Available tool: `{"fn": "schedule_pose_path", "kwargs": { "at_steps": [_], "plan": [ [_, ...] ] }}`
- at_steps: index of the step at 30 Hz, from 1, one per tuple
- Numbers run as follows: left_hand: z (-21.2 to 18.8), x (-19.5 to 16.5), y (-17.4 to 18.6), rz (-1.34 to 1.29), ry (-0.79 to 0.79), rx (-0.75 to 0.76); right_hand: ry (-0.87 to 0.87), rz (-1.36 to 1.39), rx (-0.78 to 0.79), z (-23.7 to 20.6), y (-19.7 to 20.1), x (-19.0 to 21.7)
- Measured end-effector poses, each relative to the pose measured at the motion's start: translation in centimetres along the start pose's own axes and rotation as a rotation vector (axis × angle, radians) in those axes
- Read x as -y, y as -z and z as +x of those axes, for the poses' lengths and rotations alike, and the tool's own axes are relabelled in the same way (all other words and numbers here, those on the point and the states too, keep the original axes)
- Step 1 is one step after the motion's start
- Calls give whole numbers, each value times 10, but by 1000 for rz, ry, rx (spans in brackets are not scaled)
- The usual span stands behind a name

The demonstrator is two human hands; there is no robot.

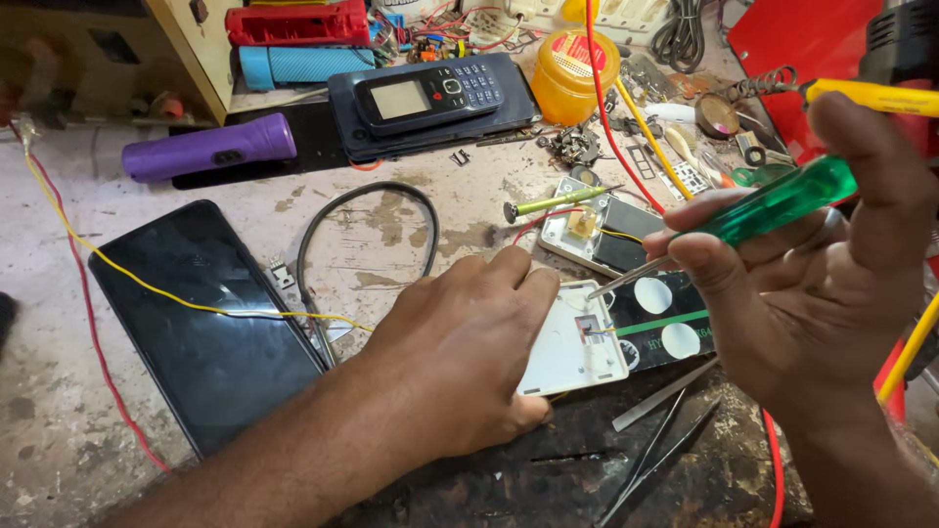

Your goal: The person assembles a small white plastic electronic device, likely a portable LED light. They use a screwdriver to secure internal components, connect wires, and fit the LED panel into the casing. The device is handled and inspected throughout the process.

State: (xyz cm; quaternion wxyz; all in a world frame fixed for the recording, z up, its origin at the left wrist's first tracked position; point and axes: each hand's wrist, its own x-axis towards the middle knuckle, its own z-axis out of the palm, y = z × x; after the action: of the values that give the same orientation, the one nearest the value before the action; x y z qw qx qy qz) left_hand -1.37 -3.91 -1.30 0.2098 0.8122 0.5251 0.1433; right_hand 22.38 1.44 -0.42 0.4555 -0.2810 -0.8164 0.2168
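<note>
Left hand [460, 352] is pressing flat, fingers spread, on the white opened device [577, 342] lying on the surface [411, 225]. Right hand [812, 264] is closed around a green-handled screwdriver [773, 205], tip hovering at the device's exposed board; probing step, calling for steady tip placement.

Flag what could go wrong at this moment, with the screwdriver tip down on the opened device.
The green-handled screwdriver in the right hand meets the small white opened device at a slant; it might slip and gouge the board. The left hand pins the device close to the tip, so a slip could jab a finger. Loose tweezers nearby could get knocked.
</note>
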Motion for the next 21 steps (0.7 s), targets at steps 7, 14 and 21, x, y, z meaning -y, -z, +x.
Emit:
{"fn": "schedule_pose_path", "kwargs": {
  "at_steps": [7, 14, 21],
  "plan": [
    [0, -1, 0, 2, -12, -10, 30, -21, 8, 0, -1, -2],
    [1, -1, 1, 4, -20, -16, 110, -111, 5, 8, 5, 4],
    [1, 1, 2, 6, -1, 17, -85, 32, 56, 24, 18, 19]
  ]
}}
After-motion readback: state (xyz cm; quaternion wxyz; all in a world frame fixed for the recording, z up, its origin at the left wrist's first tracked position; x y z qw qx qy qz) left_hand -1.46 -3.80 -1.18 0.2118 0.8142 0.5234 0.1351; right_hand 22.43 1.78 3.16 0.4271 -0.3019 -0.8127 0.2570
